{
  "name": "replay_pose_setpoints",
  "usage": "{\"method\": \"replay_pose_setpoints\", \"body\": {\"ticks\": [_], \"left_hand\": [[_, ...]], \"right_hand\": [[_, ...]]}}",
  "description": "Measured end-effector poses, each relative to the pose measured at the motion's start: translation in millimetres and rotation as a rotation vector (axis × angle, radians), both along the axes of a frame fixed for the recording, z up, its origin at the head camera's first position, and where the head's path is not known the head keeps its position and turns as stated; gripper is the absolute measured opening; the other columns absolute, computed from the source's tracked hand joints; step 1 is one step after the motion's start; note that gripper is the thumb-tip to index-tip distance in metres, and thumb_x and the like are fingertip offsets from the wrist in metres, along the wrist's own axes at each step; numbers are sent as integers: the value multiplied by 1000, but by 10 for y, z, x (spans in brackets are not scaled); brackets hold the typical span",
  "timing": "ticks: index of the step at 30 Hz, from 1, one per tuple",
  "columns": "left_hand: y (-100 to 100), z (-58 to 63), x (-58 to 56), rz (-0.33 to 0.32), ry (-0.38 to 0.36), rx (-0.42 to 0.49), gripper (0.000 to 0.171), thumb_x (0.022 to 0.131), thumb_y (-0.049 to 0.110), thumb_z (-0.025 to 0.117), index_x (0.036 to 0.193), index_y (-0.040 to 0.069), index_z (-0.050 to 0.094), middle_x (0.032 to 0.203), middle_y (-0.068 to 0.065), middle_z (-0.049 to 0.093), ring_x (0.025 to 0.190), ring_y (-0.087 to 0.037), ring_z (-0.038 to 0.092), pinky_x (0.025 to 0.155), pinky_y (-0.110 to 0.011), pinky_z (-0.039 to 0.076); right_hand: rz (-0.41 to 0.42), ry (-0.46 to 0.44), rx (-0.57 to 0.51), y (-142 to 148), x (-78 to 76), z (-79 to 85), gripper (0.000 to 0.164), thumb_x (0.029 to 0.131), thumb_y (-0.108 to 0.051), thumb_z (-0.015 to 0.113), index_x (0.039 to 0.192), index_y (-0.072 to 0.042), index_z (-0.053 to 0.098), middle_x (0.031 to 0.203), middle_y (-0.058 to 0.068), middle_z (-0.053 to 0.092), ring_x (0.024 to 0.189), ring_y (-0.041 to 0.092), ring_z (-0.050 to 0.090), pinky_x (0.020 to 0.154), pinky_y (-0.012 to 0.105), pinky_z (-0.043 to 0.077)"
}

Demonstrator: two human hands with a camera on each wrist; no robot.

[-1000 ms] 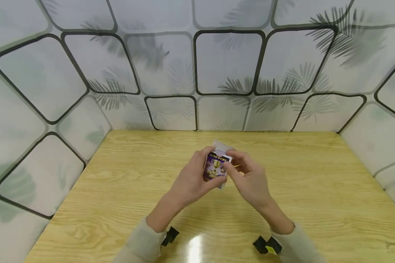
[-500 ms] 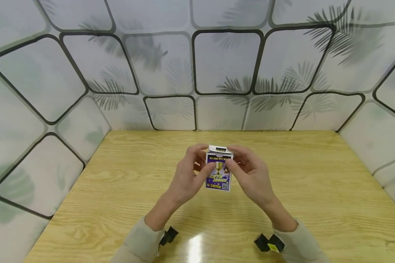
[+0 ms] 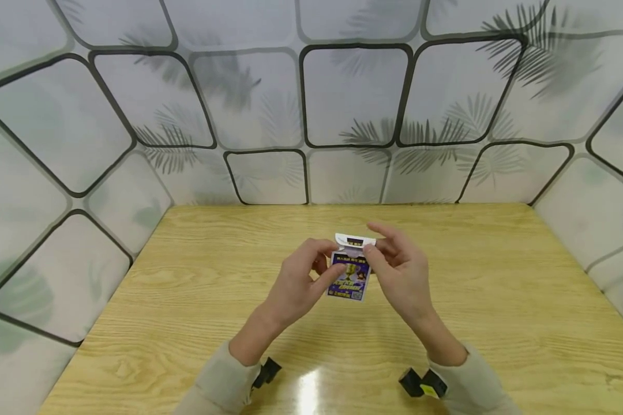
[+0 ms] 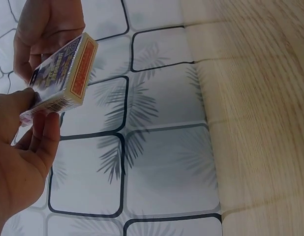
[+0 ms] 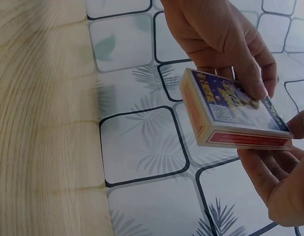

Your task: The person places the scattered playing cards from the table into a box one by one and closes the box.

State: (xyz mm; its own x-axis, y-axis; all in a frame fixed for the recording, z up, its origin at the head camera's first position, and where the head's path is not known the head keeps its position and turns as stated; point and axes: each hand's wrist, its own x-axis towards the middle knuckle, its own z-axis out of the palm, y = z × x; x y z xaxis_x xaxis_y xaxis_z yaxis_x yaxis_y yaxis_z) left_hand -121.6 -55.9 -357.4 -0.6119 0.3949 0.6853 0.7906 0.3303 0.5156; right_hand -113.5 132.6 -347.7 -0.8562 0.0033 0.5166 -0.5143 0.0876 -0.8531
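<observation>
A purple playing card box (image 3: 349, 290) with a gold trophy on its front is held up over the table between both hands. Its white top flap (image 3: 344, 238) stands raised at the far end. My left hand (image 3: 297, 282) grips the box's left side, thumb on the front and fingers behind. At the upper right corner, by the flap, my right hand (image 3: 408, 279) pinches with its thumb; the index finger is lifted away. Red-patterned edges of the box (image 5: 230, 110) show in the right wrist view, with the right fingers (image 5: 262, 172) underneath. What lies inside the box is hidden.
A wood-grain table (image 3: 202, 259) spreads beneath the hands. Behind it and at both sides hangs pale cloth (image 3: 358, 98) with dark rounded outlines and leaf prints. Black devices (image 3: 266, 373) sit at the wrists, beside light sleeves (image 3: 223, 374).
The box has turned from slanted to nearly straight, and the left thumb has shifted onto its front. The right thumb has moved up from the front to the flap corner, and the right index finger has lifted.
</observation>
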Motion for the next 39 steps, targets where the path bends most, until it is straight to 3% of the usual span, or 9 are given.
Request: {"method": "replay_pose_setpoints", "body": {"ticks": [8,15,21,28,39], "left_hand": [[-20,12,-11,-6,-81,53,36,87,6,67,116,6,46,88,-6,62,63,-9,51,55,-19,47],[-16,25,-6,16,-72,27,45,85,7,69,123,8,44,84,-5,62,63,-8,50,55,-18,48],[-21,16,-18,13,-76,27,50,85,7,69,129,7,46,84,-5,60,62,-7,53,52,-17,46],[-30,-4,-32,6,-72,14,43,86,7,68,127,6,54,85,-4,56,63,-7,53,57,-17,48],[-20,1,-18,24,-71,-37,41,88,10,66,127,8,54,87,-3,56,62,-5,51,56,-16,45]], "right_hand": [[41,-38,-22,-11,6,25,14,92,-4,59,101,-1,70,88,10,69,68,14,64,58,27,55],[15,-88,7,9,-11,16,14,92,-9,60,100,-2,70,87,14,69,68,13,65,59,28,55],[23,-58,34,16,-7,26,13,91,-5,61,98,-1,71,87,14,70,69,12,64,59,25,54],[15,-62,60,19,-1,18,13,91,-6,62,98,-3,72,87,12,70,68,12,64,58,25,54],[-30,-67,60,6,15,17,10,90,-9,63,93,-4,72,81,10,69,62,13,62,53,29,53]]}}
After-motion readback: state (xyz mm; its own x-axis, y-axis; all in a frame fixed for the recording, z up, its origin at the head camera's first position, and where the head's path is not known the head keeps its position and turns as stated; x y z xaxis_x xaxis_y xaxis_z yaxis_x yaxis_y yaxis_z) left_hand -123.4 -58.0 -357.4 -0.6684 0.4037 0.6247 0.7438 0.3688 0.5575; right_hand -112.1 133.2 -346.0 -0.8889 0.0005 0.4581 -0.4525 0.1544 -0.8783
